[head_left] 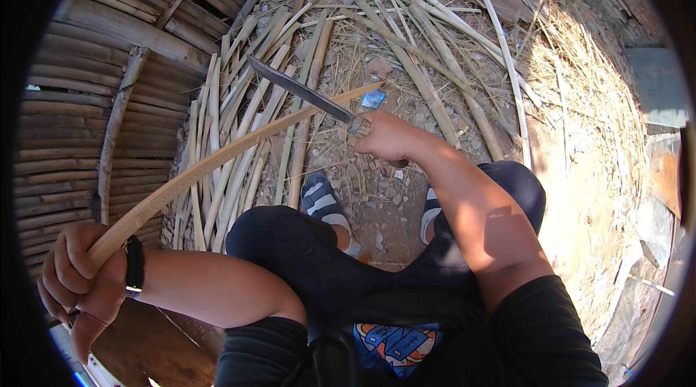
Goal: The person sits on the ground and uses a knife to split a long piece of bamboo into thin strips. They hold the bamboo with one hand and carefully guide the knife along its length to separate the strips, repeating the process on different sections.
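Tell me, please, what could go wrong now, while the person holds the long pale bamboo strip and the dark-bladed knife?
1. The long dark steel knife in the right hand crosses the long pale bamboo strip above the bent knees; a slip could send the blade toward the legs or the striped sandal.
2. The left hand grips the strip's end bare, so splinters could cut it.
3. The strip looks bent and might spring back.

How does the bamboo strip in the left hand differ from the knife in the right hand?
The bamboo strip is pale tan and long, running from the left hand across to the blade; the knife is dark metal and much shorter. The strip looks bowed, the blade straight. The strip slants up to the right, the knife up to the left from the right hand. Both are gripped at one end in a closed fist.
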